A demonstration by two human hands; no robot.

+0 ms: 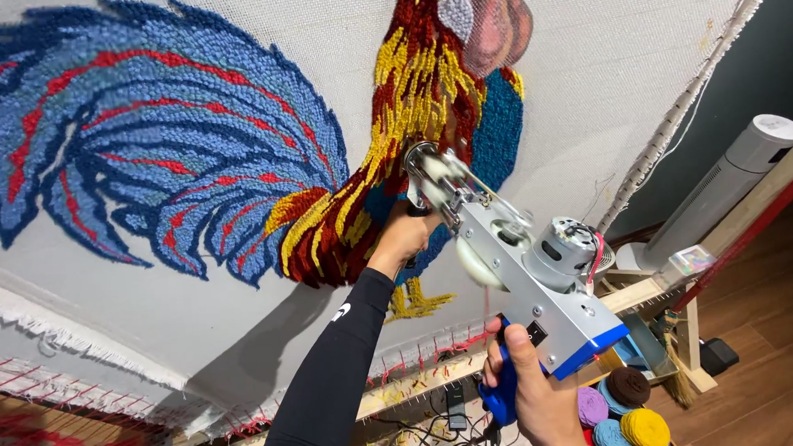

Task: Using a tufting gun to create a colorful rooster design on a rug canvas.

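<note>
A silver tufting gun (pixel 517 271) with a blue base points its tip into a white cloth (pixel 238 313) stretched on a wooden frame. The cloth bears a tufted rooster (pixel 338 145) in blue, red, yellow and teal yarn. My left hand (pixel 403 236), in a black sleeve, grips the gun's front handle near the rooster's belly. My right hand (pixel 527 393) is closed around the blue rear handle (pixel 500 394). The gun's wheel near the tip looks blurred.
The wooden frame (pixel 423 380) edge carries tack strips with stray red yarn. Yarn balls (pixel 625 410) in purple, brown, blue and yellow lie below right. A white tower fan (pixel 729 187) stands at right on a wooden floor (pixel 782 338). Black cables (pixel 443 429) hang below.
</note>
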